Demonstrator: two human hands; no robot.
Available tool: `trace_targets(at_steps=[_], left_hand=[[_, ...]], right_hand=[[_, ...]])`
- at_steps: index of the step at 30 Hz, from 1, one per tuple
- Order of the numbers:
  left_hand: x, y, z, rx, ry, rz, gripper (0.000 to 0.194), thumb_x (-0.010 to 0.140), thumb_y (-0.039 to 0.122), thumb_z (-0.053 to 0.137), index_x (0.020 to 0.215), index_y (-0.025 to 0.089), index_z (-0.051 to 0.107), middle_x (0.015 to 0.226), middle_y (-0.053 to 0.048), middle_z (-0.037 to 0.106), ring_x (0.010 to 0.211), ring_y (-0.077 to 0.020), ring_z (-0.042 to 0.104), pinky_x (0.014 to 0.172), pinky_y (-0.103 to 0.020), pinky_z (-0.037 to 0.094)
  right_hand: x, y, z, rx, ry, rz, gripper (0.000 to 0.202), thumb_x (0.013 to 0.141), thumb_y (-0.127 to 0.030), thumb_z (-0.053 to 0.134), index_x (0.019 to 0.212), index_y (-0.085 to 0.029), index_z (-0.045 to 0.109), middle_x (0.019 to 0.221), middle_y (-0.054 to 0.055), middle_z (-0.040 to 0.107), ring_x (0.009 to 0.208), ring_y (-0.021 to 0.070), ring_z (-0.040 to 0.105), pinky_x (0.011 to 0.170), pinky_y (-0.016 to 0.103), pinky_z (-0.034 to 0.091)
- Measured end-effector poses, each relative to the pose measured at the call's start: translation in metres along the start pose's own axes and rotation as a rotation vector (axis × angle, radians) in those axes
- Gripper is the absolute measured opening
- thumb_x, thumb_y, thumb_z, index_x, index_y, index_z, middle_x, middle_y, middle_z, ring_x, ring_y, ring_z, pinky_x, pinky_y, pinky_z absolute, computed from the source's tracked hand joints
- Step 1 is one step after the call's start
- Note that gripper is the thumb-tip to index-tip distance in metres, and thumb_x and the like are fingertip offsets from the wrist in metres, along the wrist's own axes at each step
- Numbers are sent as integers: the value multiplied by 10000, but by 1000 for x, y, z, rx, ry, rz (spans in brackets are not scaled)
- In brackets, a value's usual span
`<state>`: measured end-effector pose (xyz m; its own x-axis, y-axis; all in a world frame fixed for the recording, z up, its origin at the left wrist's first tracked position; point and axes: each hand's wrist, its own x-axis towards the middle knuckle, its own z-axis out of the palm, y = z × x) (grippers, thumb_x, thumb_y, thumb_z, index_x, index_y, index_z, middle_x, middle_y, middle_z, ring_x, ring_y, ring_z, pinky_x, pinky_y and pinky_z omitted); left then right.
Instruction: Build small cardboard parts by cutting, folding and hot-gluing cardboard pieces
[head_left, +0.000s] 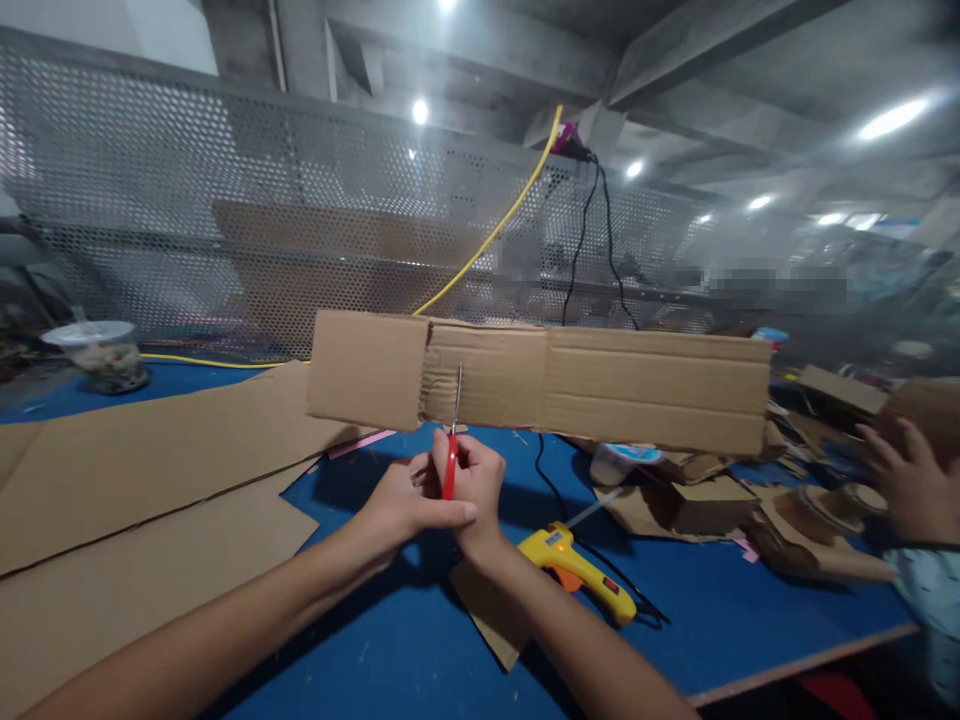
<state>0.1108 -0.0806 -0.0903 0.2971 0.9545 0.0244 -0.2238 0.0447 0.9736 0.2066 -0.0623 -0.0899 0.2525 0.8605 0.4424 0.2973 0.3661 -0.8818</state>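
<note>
Blue tabletop (pixel 420 640) fills the lower field, backed by a perforated metal screen (pixel 225 200) under ceiling lights. At centre I see my left hand (pixel 409 500) and right hand (pixel 476 480) pressed close together, both curled around the red handle of a pair of scissors (pixel 452 440); the blades point toward 12 o'clock and enter the lower edge of a long cardboard strip (pixel 540 380). I cannot tell which hand carries the strip, which stands upright and level above the hands, stretching from 9 to 3 o'clock.

Large cardboard sheets (pixel 135 480) lie flat at 9 o'clock. A yellow glue gun (pixel 577 570) rests on the tabletop at 4 o'clock, just beside my right forearm, its black cord running toward 12 o'clock. A small cardboard offcut (pixel 487 610) lies partly under that forearm. Cardboard scraps (pixel 712 500) are heaped at 3 o'clock, where another person's hand (pixel 911 480) reaches in from the right edge. A lidded plastic tub (pixel 101 352) stands at 10 o'clock, and a yellow cable (pixel 495 230) rises toward the ceiling.
</note>
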Motion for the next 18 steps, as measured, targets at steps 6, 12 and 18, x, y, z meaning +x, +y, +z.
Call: trace_targets(at_steps=[6,12,18], left_hand=[[1,-2,1,4,-1,-3,536,398,224,907,889,168,700,941,-86,767,960,-303,714,845,-384,580],[2,-5,0,5,11,-11,567,375,242,919,892,175,696,972,-88,769,972,-301,716,868,-387,578],[3,-9,-2,27,23,-37,587,367,282,933,894,160,708,890,-87,773,923,-304,727,843,-389,576]], right_hand=[[-1,1,-2,8,-7,1,457,793,-545,520,486,-233,389,443,-33,433,454,105,359,441,243,309],[-2,-4,-5,8,0,-15,466,777,-543,528,466,-231,375,428,-40,415,444,96,337,441,245,297],[-2,-4,-6,-2,9,-7,472,769,-548,535,461,-231,369,426,-43,406,451,96,328,445,248,279]])
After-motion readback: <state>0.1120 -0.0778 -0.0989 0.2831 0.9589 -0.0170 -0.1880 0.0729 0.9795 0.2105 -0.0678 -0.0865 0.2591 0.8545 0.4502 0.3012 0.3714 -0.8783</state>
